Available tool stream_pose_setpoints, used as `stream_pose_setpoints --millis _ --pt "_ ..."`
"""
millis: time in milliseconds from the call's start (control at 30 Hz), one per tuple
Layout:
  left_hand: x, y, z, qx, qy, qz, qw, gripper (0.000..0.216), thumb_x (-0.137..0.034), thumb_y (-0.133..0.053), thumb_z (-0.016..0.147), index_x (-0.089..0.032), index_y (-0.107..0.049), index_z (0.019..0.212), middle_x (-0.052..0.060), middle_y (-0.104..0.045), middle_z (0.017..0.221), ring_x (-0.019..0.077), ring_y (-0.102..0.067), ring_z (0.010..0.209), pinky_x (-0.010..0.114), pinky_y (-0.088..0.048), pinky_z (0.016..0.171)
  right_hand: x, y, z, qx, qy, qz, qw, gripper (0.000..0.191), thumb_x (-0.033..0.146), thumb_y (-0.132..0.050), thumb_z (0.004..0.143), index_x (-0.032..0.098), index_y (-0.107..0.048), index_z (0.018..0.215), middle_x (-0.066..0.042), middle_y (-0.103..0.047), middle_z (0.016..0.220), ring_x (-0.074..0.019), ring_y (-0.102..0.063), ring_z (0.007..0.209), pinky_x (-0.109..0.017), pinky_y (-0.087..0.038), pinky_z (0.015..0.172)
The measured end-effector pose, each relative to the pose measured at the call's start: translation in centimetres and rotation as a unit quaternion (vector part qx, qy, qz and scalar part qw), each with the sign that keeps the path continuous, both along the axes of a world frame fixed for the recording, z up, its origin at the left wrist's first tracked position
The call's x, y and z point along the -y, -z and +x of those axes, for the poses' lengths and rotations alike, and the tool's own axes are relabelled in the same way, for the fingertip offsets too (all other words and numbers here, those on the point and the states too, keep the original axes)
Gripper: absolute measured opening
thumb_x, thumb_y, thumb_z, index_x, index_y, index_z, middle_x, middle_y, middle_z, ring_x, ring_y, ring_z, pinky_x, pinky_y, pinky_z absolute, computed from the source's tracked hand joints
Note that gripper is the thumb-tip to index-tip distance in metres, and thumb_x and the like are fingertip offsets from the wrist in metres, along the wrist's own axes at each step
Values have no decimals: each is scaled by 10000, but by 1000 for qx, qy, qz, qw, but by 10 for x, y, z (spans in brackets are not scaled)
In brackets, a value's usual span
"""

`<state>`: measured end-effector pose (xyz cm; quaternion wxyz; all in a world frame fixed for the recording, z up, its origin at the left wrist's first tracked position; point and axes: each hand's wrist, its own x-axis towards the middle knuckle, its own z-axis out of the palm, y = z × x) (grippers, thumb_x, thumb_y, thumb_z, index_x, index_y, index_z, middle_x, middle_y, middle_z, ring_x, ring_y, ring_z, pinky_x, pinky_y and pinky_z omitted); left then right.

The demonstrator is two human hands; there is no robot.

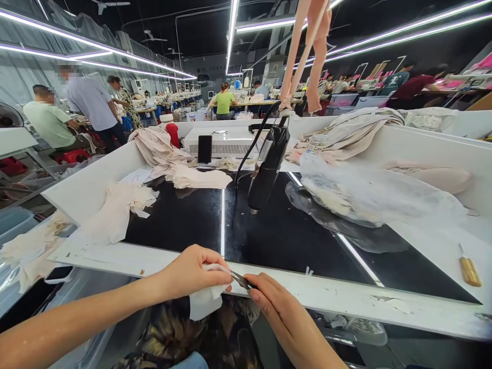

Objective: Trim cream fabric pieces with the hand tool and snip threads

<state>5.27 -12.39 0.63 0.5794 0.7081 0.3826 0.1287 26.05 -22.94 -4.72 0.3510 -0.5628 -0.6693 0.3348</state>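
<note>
My left hand (pixel 190 274) pinches a small off-white piece of fabric (pixel 206 303), which hangs below the fingers at the table's front edge. In my right hand (pixel 282 310) is a pair of small dark metal snips (pixel 241 281), gripped by the handles. Its tips point left and meet the fabric beside my left fingertips; whether the blades are apart is too small to tell. Both hands are close together over the white front rim (pixel 326 294) of the table, just in front of its black glossy top (pixel 184 225).
A black corded tool (pixel 271 164) hangs over the middle. Cream fabric pieces (pixel 111 210) lie left, with a stack (pixel 198 177) farther back. A phone (pixel 205 149) leans against a white box (pixel 238 143). Rightward are a clear plastic bag (pixel 384 189) and a wooden-handled awl (pixel 469 269).
</note>
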Motion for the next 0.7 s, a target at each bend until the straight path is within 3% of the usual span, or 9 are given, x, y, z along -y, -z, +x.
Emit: stream_pose_setpoints --millis 467,700 --pt "3 4 2 9 14 -18 1000 184 -321 -708 793 -162 -798 817 13 -771 821 195 -672 834 238 -461 781 0 0 -5 19 2 5 1000 348 411 -375 1094 265 -652 1246 -50 -693 1053 -206 -681 979 -307 -528 873" --pt "3 7 3 3 8 -11 1000 191 -312 -693 801 -169 -808 851 14 -762 829 195 -659 827 244 -447 756 -4 2 -10 24 5 25 999 369 423 -366 1097 258 -669 1225 -57 -706 994 -210 -689 903 -312 -546 808"
